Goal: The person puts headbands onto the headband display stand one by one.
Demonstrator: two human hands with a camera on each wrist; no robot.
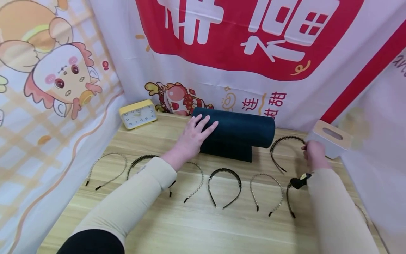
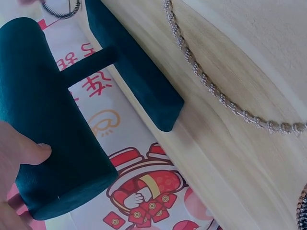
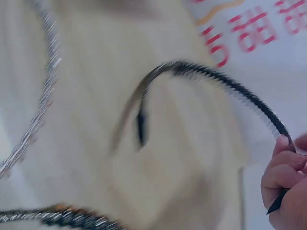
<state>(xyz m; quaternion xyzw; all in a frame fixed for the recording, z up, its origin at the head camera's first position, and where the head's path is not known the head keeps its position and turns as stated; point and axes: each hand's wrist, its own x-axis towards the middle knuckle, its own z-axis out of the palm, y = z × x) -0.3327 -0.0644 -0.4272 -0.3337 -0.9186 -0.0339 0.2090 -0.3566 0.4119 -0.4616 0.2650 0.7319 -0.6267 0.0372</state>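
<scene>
A dark green padded roll on a T-shaped stand (image 1: pixel 241 128) is at the back of the table. My left hand (image 1: pixel 195 135) rests on the roll's left end, fingers spread; in the left wrist view its thumb (image 2: pixel 33 152) lies along the fabric. Over on the right, my right hand (image 1: pixel 314 151) grips one end of a dark toothed headband (image 1: pixel 279 144). In the right wrist view the fingers (image 3: pixel 283 175) curl round that headband (image 3: pixel 235 86), its other tip free. Below this hand lies a headband with a black ornament (image 1: pixel 298 182), partly hidden by the sleeve.
A row of headbands, among them a dark one (image 1: pixel 225 170) and a light beaded one (image 1: pixel 280 190), lies across the wooden table (image 1: pixel 203 233). A yellow clock (image 1: pixel 138 114) stands at back left. Beside the right hand is a tissue box (image 1: pixel 331 137). Printed cloth hangs behind.
</scene>
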